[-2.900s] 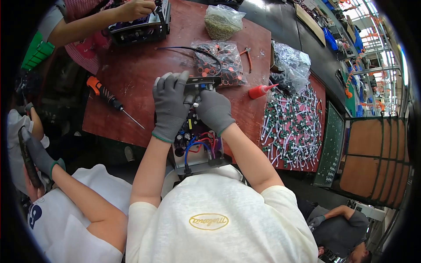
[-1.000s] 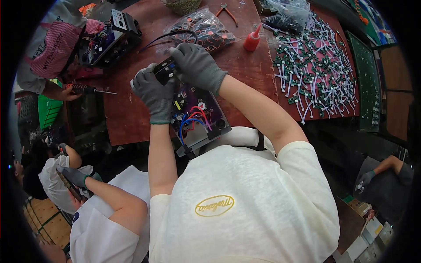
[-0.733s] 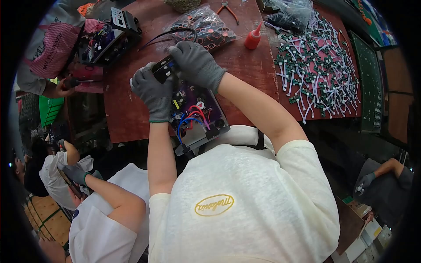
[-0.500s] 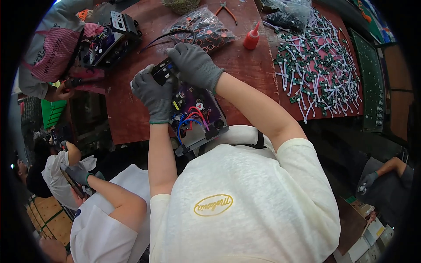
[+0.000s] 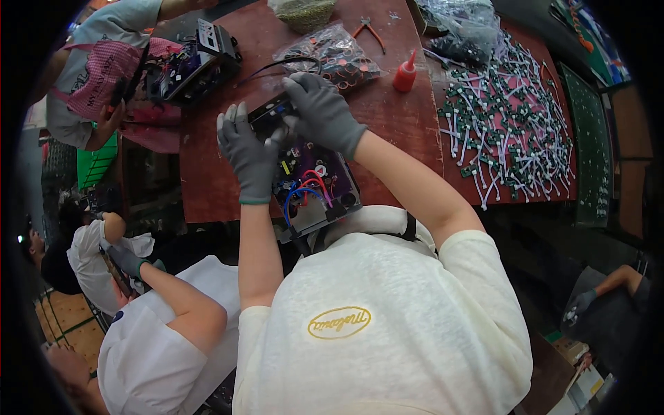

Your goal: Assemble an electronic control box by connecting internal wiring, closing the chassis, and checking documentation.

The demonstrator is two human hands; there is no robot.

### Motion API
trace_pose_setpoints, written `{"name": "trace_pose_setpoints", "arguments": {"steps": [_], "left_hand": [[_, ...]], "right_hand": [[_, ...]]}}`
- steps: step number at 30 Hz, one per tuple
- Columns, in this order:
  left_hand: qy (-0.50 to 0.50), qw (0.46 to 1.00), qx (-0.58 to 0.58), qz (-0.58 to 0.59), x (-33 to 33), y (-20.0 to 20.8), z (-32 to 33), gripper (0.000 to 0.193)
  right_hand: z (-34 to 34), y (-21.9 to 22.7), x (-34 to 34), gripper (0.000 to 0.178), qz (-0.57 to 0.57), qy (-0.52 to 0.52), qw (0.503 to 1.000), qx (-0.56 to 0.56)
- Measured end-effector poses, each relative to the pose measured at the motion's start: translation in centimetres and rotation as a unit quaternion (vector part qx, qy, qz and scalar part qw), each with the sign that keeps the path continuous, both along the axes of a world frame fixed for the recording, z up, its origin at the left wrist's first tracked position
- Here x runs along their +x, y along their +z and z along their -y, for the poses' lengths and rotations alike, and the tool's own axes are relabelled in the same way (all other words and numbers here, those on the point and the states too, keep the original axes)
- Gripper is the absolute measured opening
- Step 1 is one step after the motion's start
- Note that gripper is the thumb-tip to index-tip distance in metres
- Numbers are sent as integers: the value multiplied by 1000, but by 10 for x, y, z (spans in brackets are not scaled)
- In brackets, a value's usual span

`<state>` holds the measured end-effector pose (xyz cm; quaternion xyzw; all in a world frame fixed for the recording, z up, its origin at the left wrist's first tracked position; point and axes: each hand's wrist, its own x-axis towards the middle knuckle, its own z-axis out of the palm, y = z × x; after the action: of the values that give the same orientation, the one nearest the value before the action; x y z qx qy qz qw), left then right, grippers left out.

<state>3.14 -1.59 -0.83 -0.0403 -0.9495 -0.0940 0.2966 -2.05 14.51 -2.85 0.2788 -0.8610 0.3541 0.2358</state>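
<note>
An opened electronic device (image 5: 319,166) lies in front of me, with a purple circuit board and looping red and blue wires at its near end. At its far end is a black panel (image 5: 266,119) with blue parts on it. My right hand (image 5: 324,114), in a grey glove, is closed over the panel's right end. Beside the panel's left end, my left hand (image 5: 247,153), gloved alike, has its fingers stretched up and its thumb near the panel. The tips of the right fingers are partly hidden.
Past the device lie a bag of ring-shaped parts (image 5: 335,55), orange-handled pliers (image 5: 371,33) and a red squeeze bottle (image 5: 404,75). Small green boards with white cables (image 5: 508,117) cover the right side. At the left, a co-worker holds a tool by another opened device (image 5: 194,66).
My left fingers have come off the panel's left end and straightened. The right hand stays on the panel. The whole view has shifted slightly, so the table appears farther right and lower.
</note>
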Motion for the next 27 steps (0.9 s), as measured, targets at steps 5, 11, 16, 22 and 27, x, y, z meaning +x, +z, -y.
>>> {"name": "trace_pose_setpoints", "arguments": {"steps": [5,11,16,22,27], "left_hand": [[-26,998,23,51,38,25,11,44],[-11,949,275,154,48,42,11,31],[-42,868,464,174,50,37,17,39],[-83,697,693,166,46,23,24,51],[-124,574,787,190,45,24,32,55]], "right_hand": [[-2,17,29,23,87,65,991,-76],[15,28,44,17,220,203,945,-133],[27,24,41,19,195,232,935,-184],[31,29,46,20,240,255,926,-139],[31,18,37,18,251,256,909,-211]]}}
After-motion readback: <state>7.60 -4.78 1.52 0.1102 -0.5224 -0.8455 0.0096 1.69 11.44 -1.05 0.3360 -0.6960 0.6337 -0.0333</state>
